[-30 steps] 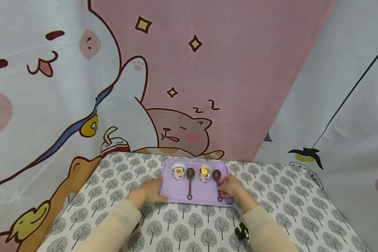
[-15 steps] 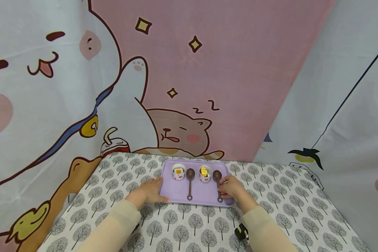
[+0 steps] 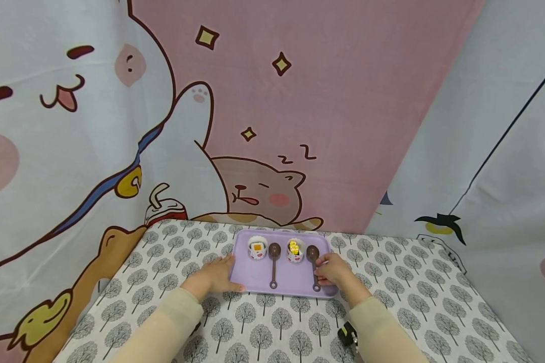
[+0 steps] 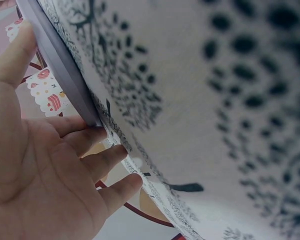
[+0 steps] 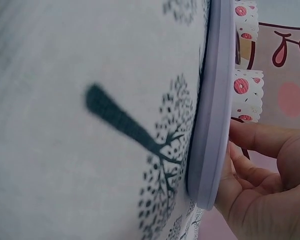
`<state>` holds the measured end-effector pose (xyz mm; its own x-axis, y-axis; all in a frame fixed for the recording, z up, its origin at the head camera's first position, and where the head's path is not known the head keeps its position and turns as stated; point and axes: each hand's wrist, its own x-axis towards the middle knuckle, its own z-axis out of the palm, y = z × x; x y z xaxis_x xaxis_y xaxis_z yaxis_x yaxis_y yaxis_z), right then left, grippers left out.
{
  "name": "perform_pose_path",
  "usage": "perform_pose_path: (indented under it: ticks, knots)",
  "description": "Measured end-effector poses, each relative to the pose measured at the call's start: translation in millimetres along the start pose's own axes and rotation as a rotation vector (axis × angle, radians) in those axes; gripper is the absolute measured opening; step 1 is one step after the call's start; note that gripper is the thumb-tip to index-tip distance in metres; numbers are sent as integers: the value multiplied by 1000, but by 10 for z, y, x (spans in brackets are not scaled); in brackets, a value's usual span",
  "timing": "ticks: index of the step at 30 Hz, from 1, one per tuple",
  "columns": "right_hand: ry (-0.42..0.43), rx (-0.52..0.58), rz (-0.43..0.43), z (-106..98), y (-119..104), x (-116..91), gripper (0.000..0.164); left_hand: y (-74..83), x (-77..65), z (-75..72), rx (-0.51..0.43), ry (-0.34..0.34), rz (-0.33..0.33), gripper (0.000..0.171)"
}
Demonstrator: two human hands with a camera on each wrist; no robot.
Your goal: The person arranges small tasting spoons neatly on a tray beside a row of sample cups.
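Observation:
A lilac tray [image 3: 252,282] carries two paper cake cups and two brown round-bowled spoons. The left cup [image 3: 257,247] holds a white piece with an orange top; yellow pieces show in the right cup [image 3: 295,250]. One spoon [image 3: 274,267] lies upright in view between the cups. At the tray's left edge rests my left hand [image 3: 215,275], its fingers fairly straight and the thumb along the front rim. My right hand [image 3: 332,269] pinches the handle of the right-hand spoon [image 3: 313,253], which lies on the tray. In the right wrist view, the tray rim [image 5: 212,125] hides this handle.
The table has a white cloth [image 3: 281,333] printed with grey trees. Behind it hangs a pink and white cartoon curtain [image 3: 336,126]. A black wrist device [image 3: 347,334] shows beside the right sleeve.
The spoon under my right hand has shifted by a very small amount. My left hand, the tray, the cups and the other spoon look the same.

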<state>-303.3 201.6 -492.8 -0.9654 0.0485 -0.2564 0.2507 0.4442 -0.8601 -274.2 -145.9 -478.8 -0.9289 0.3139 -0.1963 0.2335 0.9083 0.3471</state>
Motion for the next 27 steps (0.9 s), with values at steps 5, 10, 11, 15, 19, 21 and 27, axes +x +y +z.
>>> perform_pose_path:
  ticks: [5,10,11,15,19,21,27]
  knots:
    - [-11,6,-10,6,-9,-14,29,-5,9,14,-11,-2,-1,109]
    - [-22,15,-10,1,-12,-8,28,3,6,5,-22,9,3,110]
    - [-27,18,-12,-2,-10,-3,27,4,4,1,-23,8,2,110]
    - [-40,25,-28,-15,-6,-6,24,2,-1,-6,-25,9,2,110]
    - [-22,27,-11,-8,0,-1,24,3,-11,-5,-30,8,1,110]
    - [-17,30,-4,-3,-3,-6,25,4,-19,-6,-41,11,4,110]
    - [-23,32,-7,-6,-32,-49,27,1,-30,-4,-71,16,13,110]
